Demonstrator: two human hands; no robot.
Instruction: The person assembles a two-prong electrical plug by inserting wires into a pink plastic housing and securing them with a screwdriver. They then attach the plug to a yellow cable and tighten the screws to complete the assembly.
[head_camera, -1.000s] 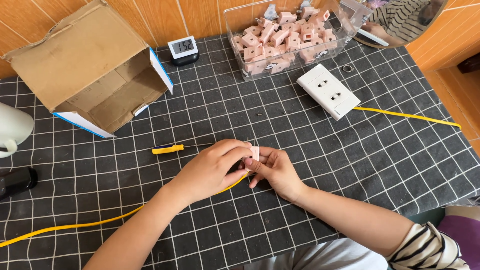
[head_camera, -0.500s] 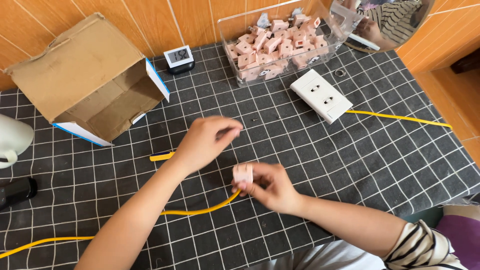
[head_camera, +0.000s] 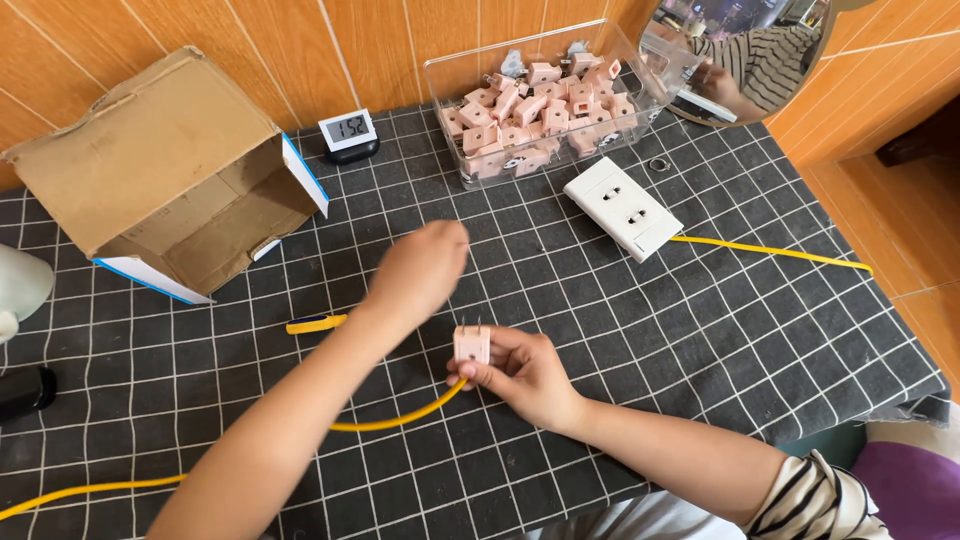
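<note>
Right hand (head_camera: 525, 372) pinches a pink plug (head_camera: 472, 345) by its body, prongs upright, above the middle of the table (head_camera: 760, 340) near its front edge; a yellow cable (head_camera: 400, 418) trails from it toward the left edge. Left hand (head_camera: 420, 272) hovers just behind, blurred; whether its fingers are spread or curled cannot be told. White socket block (head_camera: 622, 208) lies toward the back edge, beside the clear bin of pink plugs (head_camera: 540, 110).

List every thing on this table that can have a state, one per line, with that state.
Brown cardboard box: on its side, open.
Clear plastic bin: lidless, holding pink plugs.
White wall socket plate: flat, nothing plugged in.
Pink two-prong plug: upright, prongs up, held.
Small digital clock: display lit.
Left hand: raised, empty.
Right hand: gripping the plug.
</note>
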